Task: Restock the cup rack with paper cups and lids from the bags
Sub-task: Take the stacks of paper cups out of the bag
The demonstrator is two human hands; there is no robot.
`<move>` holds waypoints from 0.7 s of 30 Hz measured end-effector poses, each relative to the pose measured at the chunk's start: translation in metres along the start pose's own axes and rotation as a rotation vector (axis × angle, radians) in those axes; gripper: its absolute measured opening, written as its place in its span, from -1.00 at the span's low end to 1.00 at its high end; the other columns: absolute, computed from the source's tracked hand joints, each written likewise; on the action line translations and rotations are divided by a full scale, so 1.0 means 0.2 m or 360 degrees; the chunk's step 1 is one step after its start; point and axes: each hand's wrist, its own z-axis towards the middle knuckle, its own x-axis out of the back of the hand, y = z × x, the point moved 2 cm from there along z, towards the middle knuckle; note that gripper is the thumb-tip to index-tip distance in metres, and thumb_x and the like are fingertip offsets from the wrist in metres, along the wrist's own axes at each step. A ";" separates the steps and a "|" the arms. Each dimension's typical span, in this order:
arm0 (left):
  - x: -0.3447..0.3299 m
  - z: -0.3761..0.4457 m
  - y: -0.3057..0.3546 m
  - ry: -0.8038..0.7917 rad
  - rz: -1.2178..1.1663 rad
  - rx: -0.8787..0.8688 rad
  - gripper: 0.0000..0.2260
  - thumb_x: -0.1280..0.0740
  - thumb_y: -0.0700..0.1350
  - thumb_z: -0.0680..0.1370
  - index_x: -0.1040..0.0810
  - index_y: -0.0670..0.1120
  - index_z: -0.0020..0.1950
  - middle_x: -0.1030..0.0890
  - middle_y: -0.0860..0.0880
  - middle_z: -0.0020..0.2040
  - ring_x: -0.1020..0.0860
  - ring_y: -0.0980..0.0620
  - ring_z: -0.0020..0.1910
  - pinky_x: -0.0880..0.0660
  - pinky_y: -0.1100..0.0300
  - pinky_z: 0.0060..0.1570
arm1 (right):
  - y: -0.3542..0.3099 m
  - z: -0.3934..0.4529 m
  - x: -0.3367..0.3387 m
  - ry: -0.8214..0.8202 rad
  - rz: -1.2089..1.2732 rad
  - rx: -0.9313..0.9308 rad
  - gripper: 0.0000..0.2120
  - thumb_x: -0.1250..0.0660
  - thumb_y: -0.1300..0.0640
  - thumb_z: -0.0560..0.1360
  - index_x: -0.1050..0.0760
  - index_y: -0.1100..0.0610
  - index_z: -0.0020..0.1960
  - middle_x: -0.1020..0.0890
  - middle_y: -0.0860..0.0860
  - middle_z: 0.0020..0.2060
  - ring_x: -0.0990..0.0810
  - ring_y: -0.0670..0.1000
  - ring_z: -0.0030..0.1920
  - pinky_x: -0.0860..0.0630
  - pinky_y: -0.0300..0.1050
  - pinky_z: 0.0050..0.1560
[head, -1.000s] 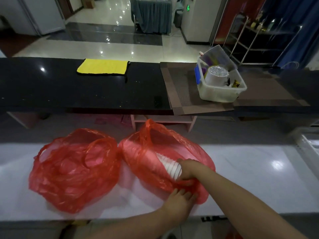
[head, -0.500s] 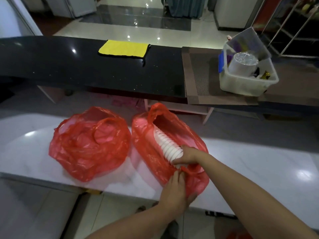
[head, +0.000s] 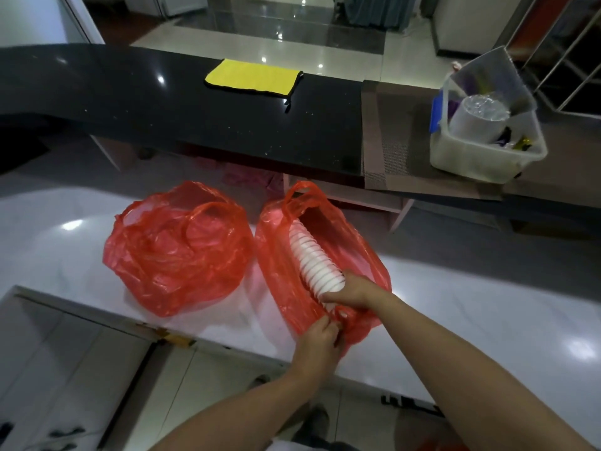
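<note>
While the white worktop (head: 455, 307) carries both red bags, the right-hand bag (head: 357, 255) lies open with the sleeve of paper cups (head: 313, 258) half exposed. My right hand (head: 349, 291) grips the sleeve's near end; my left hand (head: 320, 348) pinches the bag's edge. I judge the plastic must be held back firmly and the sleeve drawn out straight, lest the cups separate.

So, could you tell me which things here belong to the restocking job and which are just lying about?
Job:
- cup stack, gripped by right hand
- right bag, pinched by left hand
- left bag, contents hidden

Lying about:
- yellow cloth on the black counter
- plastic bin of odds and ends on the brown mat
</note>
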 end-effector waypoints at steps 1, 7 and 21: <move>0.01 -0.01 0.01 -0.0035 0.0006 0.0032 -0.81 -0.28 -0.07 0.62 -0.61 -0.09 0.17 -0.62 -0.02 0.10 -0.53 0.02 0.03 -0.47 0.17 0.04 | 0.00 0.00 0.00 0.0001 -0.0014 0.0000 -0.21 -0.53 -0.20 0.39 -0.31 0.05 0.49 -0.54 0.04 0.34 -0.53 0.10 0.26 -0.40 -0.15 0.10; -0.08 -0.03 0.04 -0.0370 0.0292 -0.0085 -0.83 -0.33 -0.18 0.56 -0.64 -0.15 0.11 -0.66 -0.13 0.02 -0.61 -0.12 -0.05 -0.56 0.02 -0.13 | -0.05 0.01 -0.02 -0.0031 -0.0046 0.0002 -0.31 -0.50 -0.04 0.46 -0.32 0.09 0.49 -0.54 0.07 0.34 -0.54 0.12 0.28 -0.36 -0.22 0.09; -0.04 -0.01 -0.12 -0.0641 0.0961 -0.0510 -0.77 -0.34 0.01 0.51 -0.63 -0.06 0.09 -0.63 -0.05 0.02 -0.58 -0.12 0.00 -0.56 0.00 -0.02 | -0.08 0.03 0.09 -0.0093 0.0023 -0.0188 -0.04 -0.48 -0.36 0.32 -0.24 0.08 0.54 -0.48 0.04 0.40 -0.51 0.09 0.28 -0.45 -0.06 0.23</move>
